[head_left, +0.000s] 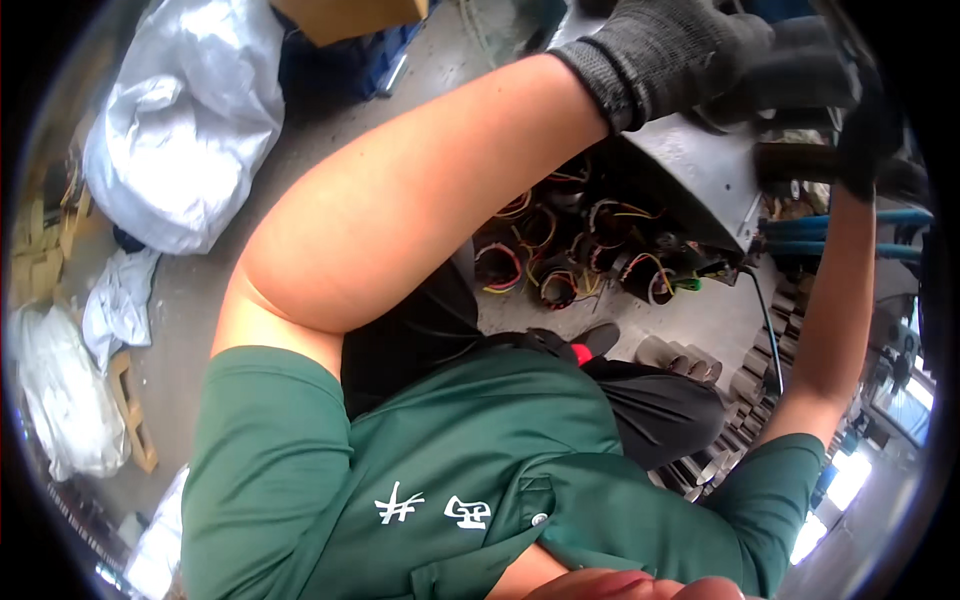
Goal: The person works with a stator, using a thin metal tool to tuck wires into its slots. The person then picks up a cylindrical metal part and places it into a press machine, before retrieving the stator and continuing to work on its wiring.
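My left hand (690,60), in a grey knitted glove, is at the upper right with its back toward me. Its partly hidden fingers curl against the left end of a dark grey cylinder (800,78). At the far right edge, my right hand (868,140) wears a dark glove and sits by the cylinder's other end. Blur and shadow hide its fingers, so I cannot tell whether it grips anything. Just under the cylinder runs a dark bar (800,160). A grey metal plate (700,165) lies below my left wrist.
Several wire-wound cylinders (560,283) with coloured leads stand on the floor under the plate. Rows of metal tubes (752,378) lie to the right, near a dark cable (768,325). Silver-grey sacks (190,120), a cardboard box (345,18) and a wooden pallet (130,410) are at the left.
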Available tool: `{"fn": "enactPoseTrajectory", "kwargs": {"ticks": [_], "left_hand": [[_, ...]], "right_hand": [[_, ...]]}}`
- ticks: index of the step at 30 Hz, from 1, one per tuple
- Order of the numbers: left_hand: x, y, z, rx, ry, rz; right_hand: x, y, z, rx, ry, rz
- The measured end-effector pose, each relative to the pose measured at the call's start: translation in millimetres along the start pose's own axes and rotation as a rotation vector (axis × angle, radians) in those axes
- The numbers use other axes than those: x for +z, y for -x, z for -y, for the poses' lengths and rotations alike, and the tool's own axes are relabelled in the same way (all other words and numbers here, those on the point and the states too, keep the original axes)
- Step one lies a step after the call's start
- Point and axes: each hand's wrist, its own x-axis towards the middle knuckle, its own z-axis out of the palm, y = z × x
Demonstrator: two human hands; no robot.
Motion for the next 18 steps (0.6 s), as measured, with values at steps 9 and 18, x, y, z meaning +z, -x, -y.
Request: {"fn": "enactPoseTrajectory", "kwargs": {"ticks": [9, 18], "left_hand": [[-23, 19, -14, 0.235, -0.171, 0.13], [-10, 16, 4, 0.211, -0.452, 0.317]], "right_hand": [[125, 285, 226, 0.18, -0.706, 0.975], [266, 401, 297, -0.018, -0.413, 1.06]]}}
